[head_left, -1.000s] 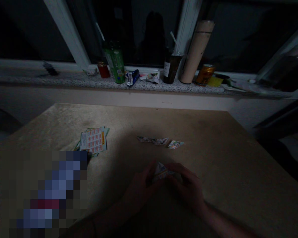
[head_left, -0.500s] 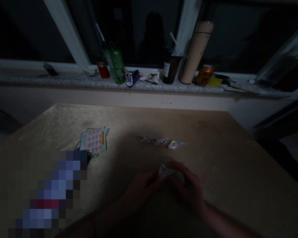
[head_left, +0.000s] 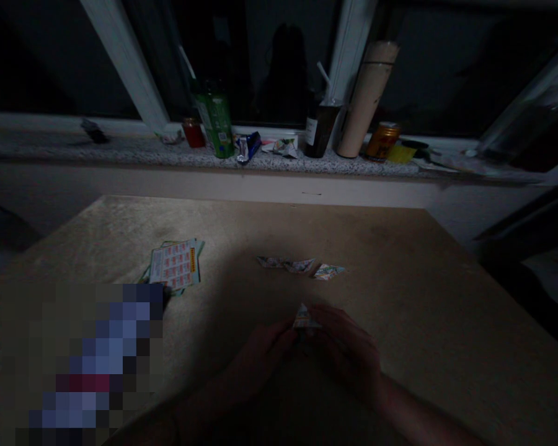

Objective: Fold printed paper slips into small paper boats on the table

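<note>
In the lower middle of the frame we see a small folded triangle of printed white paper [head_left: 303,318], its tip pointing up and its lower edge lost among fingers and shadow. Our left hand [head_left: 263,350] pinches it from the left and our right hand [head_left: 351,341] grips it from the right, the fingers laid over that side; both are so dim that we cannot make out how each fingertip sits, and the forearms are cut off by the bottom edge. Just above, at the centre, a flat, pointed strip of folded printed paper [head_left: 300,266] lies on the tan tabletop [head_left: 446,297]; we cannot tell whether it is one piece or two touching. Near its right end rests a small slanted piece of folded printed paper [head_left: 330,272]. At centre left, a fanned stack of pale green printed cards [head_left: 173,263] shows only its top card well, the print too small to read. Below it, coarse pixel blocks hide a long bluish object with a dark red band [head_left: 102,347], which we cannot identify. Across the top, on the speckled grey stone sill [head_left: 144,152], we pick out a tall green container [head_left: 217,124] and a pale pink cylindrical flask [head_left: 367,99]; clutter toward the right edge blurs into darkness.
</note>
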{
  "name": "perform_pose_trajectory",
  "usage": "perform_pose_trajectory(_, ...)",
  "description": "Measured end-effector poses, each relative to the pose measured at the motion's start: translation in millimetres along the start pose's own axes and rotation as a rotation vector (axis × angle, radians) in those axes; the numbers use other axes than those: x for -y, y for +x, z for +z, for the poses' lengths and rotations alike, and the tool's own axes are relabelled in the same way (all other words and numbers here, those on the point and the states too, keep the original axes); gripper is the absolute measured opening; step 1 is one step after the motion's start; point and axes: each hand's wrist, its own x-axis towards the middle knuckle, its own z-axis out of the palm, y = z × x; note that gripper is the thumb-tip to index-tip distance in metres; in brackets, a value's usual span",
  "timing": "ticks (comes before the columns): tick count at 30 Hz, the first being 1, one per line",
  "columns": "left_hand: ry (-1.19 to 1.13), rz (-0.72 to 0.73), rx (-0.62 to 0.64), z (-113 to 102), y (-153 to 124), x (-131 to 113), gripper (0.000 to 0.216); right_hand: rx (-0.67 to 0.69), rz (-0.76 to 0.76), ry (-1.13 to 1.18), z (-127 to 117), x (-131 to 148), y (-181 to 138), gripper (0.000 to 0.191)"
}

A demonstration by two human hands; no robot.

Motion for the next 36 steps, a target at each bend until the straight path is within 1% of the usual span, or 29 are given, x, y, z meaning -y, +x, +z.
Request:
perform_pose_trajectory(2,0.035,-0.028,-0.028,-1.1,-0.6,1.7,0.039,0.039,-0.015,-0.012,0.9,-3.6,-1.3,0.044)
perform_pose_trajectory(5,0.036,-0.066,-0.068,-3.1,-2.2,3.8,0.044,0.096,-0.101,-0.017,2.1,-7.7,-0.7,0.047)
perform_pose_trajectory(8,-0.064,-0.117,-0.123,-4.0,-4.4,5.4,0.046,0.153,-0.173,-0.047,2.9,-8.7,1.6,0.049)
perform_pose_trajectory(10,-0.166,-0.153,-0.162,-3.7,-5.2,7.5,0.044,0.193,-0.174,-0.081,3.1,-8.7,2.2,0.049)
perform_pose_trajectory(12,-0.245,-0.163,-0.172,-3.5,-4.8,10.3,0.044,0.227,-0.178,-0.105,3.4,-9.1,1.7,0.048)
perform_pose_trajectory(16,-0.313,-0.126,-0.128,-4.4,-1.1,14.7,0.046,0.265,-0.188,-0.119,4.6,-12.0,-0.9,0.049)
perform_pose_trajectory(19,-0.431,-0.072,-0.034,-4.5,1.2,15.0,0.047,0.284,-0.188,-0.129,6.3,-14.8,-2.7,0.049)
perform_pose_trajectory(21,-0.493,-0.066,0.018,-3.7,1.8,14.5,0.049,0.295,-0.199,-0.133,7.5,-15.7,-2.6,0.048)
perform_pose_trajectory(25,-0.418,-0.129,-0.004,-1.7,2.0,12.9,0.041,0.288,-0.194,-0.109,8.1,-13.3,0.1,0.048)
perform_pose_trajectory(27,-0.373,-0.128,-0.014,-1.8,2.2,11.6,0.034,0.281,-0.186,-0.068,6.7,-10.8,0.4,0.048)
perform_pose_trajectory(28,-0.361,-0.127,-0.012,-2.2,2.4,10.8,0.032,0.264,-0.165,-0.048,5.7,-9.4,-0.1,0.048)
perform_pose_trajectory(30,-0.357,-0.142,-0.001,-3.2,3.0,9.1,0.03,0.183,-0.081,-0.026,3.7,-7.1,-2.3,0.044)
perform_pose_trajectory(32,-0.36,-0.173,0.021,-4.2,3.4,7.2,0.032,0.082,0.066,-0.038,3.3,-6.2,-5.0,0.036)
perform_pose_trajectory(33,-0.36,-0.186,0.029,-4.3,3.6,6.3,0.033,0.056,0.152,-0.047,3.9,-6.5,-6.0,0.029)
perform_pose_trajectory(34,-0.356,-0.194,0.032,-4.3,3.6,5.5,0.033,0.053,0.232,-0.056,5.1,-7.1,-6.6,0.021)
perform_pose_trajectory(35,-0.347,-0.202,0.027,-4.0,3.6,4.9,0.033,0.078,0.301,-0.06,6.7,-8.1,-6.6,0.014)
perform_pose_trajectory(36,-0.34,-0.207,0.019,-3.4,3.6,4.5,0.033,0.127,0.346,-0.058,8.4,-9.2,-5.9,0.012)
